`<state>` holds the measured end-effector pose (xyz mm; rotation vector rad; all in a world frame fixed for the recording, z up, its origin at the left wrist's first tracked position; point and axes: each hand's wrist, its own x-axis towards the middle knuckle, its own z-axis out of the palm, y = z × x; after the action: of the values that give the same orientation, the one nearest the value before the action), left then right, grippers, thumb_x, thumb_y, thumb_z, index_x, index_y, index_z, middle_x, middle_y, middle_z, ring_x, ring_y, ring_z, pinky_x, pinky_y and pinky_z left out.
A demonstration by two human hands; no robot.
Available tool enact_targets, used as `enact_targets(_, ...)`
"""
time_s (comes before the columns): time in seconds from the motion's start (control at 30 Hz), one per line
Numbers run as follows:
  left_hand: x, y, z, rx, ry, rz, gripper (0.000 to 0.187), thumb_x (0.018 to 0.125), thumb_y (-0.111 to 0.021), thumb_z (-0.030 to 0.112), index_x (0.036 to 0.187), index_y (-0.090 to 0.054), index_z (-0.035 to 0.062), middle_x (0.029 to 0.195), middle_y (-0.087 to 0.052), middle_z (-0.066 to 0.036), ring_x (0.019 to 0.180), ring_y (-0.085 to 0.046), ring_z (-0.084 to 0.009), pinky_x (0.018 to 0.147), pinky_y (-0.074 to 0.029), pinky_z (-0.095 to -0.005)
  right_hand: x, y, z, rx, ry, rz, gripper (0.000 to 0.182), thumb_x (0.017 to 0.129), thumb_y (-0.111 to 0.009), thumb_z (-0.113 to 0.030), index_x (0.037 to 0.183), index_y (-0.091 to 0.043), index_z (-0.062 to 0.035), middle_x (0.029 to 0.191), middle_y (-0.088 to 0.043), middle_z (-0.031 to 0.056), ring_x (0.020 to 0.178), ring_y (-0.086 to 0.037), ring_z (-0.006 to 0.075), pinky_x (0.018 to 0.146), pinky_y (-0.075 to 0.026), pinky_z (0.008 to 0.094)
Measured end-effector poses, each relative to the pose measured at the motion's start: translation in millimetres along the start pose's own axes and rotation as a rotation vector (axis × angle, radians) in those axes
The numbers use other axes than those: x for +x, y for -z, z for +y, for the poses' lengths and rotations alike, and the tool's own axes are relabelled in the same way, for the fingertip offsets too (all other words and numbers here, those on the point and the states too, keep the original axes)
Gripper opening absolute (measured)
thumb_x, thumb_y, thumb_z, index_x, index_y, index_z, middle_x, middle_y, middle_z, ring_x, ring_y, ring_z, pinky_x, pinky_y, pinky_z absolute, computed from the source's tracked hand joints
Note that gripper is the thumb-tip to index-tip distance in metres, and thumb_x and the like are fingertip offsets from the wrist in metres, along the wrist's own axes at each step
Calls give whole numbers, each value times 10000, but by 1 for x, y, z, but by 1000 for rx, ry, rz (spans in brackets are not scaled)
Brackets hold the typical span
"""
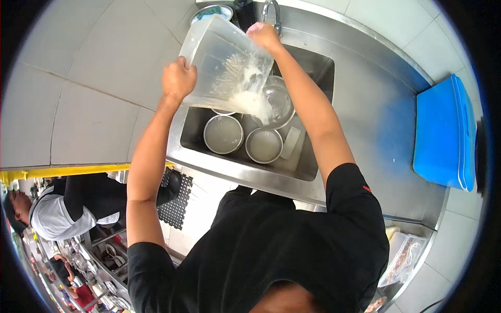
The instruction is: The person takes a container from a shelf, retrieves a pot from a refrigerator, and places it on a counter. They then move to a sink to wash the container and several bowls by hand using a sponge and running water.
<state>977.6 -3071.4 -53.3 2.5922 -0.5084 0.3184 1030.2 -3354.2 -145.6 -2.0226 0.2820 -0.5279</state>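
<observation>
Tipping the clear plastic tub (224, 62) over the steel sink (313, 62), I had my left hand (178, 78) closed on its base and my right hand (263, 35) clamped on its rim, so water poured onto the glass bowl (277, 101) beside two metal bowls (223, 134). The steel bench (376, 120) carried a blue lidded box (443, 133) against white tiled walls.

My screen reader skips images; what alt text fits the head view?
Both hands, left hand and right hand, tip a clear plastic container, pouring foamy water into a steel sink holding round metal bowls. A blue box sits nearby.
</observation>
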Motion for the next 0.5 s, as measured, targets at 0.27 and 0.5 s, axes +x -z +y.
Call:
enact_targets(0.27,-28,54,4,176,-54,198,141,696,-586,78,655,-469,11,668,-556,-215,645,-553,-418,581,-446,-472,10,28,-5,-782,138,-89,276,804,-550,-132,1055,-606,-34,1168,-557,156,1179,-467,316,921,-421,465)
enact_targets(0.5,-67,74,-35,100,-20,471,162,695,-575,44,638,-425,18,620,-485,-185,579,-508,-388,523,-418,-424,16,16,47,-1160,-55,-244,287,851,-497,-194,1060,-647,-67,1226,-532,133,1264,-384,274,925,-407,448)
